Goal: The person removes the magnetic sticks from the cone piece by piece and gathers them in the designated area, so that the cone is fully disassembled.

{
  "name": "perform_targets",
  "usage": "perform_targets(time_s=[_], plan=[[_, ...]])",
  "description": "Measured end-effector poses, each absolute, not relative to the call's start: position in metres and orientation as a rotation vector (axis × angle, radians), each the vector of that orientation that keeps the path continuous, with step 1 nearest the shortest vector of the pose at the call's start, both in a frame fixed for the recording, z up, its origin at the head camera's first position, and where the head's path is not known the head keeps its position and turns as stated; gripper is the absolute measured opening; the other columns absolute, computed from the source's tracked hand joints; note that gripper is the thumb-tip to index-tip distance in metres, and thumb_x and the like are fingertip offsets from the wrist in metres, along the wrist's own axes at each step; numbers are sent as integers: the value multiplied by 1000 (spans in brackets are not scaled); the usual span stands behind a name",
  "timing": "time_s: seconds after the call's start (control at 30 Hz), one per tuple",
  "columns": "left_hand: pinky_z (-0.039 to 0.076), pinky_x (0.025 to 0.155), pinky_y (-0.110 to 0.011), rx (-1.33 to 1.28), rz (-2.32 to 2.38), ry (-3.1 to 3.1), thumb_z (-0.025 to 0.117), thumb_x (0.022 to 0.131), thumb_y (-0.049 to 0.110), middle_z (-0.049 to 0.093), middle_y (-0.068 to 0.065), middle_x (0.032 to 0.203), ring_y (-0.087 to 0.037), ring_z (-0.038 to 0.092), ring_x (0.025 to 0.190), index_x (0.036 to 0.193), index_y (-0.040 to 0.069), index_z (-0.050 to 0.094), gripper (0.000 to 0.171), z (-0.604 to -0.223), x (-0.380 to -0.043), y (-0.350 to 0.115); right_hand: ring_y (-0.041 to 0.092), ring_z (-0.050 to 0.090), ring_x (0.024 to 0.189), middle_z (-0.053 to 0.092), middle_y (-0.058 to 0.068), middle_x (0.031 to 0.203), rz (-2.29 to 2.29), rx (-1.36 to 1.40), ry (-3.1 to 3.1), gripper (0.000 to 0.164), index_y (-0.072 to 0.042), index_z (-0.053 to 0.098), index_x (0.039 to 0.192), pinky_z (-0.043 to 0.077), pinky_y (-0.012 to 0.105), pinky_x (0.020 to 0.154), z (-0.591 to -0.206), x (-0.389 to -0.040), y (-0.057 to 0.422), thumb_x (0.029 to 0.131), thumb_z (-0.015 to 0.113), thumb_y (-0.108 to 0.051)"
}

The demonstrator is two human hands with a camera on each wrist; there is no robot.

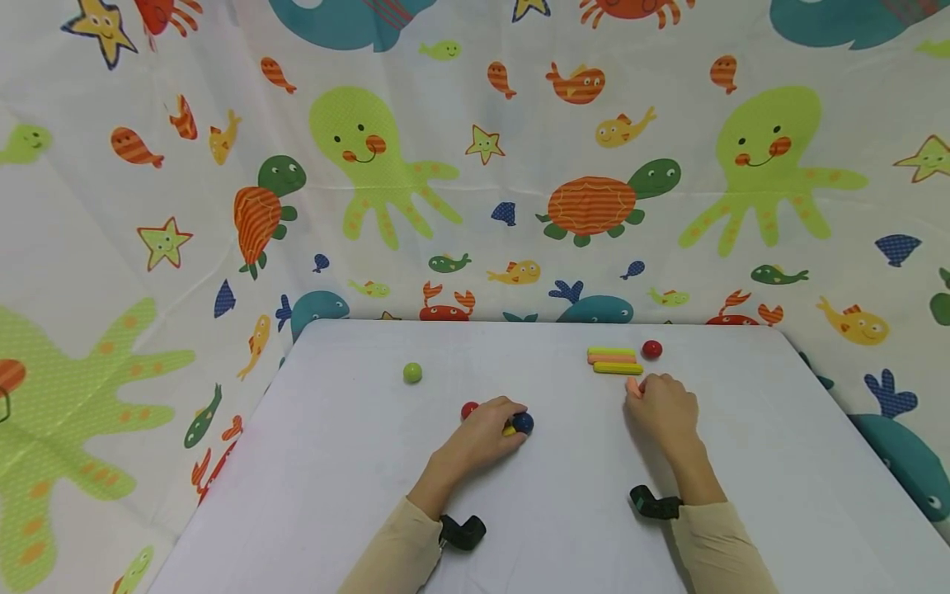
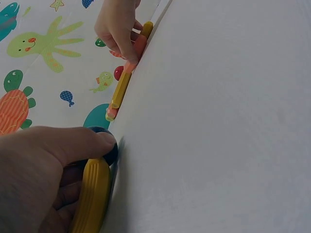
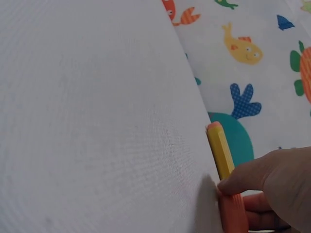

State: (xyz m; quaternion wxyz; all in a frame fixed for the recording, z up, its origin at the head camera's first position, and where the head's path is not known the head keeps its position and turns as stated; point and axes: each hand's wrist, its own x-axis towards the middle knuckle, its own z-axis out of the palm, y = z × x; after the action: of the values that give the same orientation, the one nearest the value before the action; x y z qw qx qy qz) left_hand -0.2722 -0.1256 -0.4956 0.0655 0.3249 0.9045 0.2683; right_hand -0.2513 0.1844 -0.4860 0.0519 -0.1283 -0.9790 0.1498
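My left hand point(image 1: 484, 431) is low over the table, its thumb and fingers round a dark blue ball point(image 1: 524, 423). Below that ball, along the fingers, lies a ridged yellow modelling clay stick point(image 2: 92, 194), partly covered by the hand. A red ball point(image 1: 469, 409) peeks out past the knuckles. Farther right, my right hand point(image 1: 664, 412) pinches an orange modelling clay stick point(image 3: 233, 213) between thumb and fingers. Just beyond its fingertips lie a yellow stick point(image 1: 618, 368), an orange stick point(image 1: 603, 358) and a yellow-green stick point(image 1: 610, 351), side by side.
Another red ball point(image 1: 652, 350) sits right of the grouped sticks. A green ball point(image 1: 412, 373) stands alone toward the back left. The white table point(image 1: 334, 462) ends at a back edge, behind which hangs a cloth point(image 1: 519, 115) printed with sea animals.
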Motion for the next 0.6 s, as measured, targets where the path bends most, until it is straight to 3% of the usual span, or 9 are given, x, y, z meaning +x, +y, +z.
perform_targets(time_s=[0.6], plan=[[54, 98, -30, 992, 818, 2740, 70, 94, 26, 68, -4, 120, -13, 64, 106, 132, 10, 64, 41, -497, -272, -126, 37, 60, 77, 64, 22, 85, 393, -441, -2977, 36, 7, 68, 94, 52, 54, 73, -481, -249, 189, 96, 58, -27]])
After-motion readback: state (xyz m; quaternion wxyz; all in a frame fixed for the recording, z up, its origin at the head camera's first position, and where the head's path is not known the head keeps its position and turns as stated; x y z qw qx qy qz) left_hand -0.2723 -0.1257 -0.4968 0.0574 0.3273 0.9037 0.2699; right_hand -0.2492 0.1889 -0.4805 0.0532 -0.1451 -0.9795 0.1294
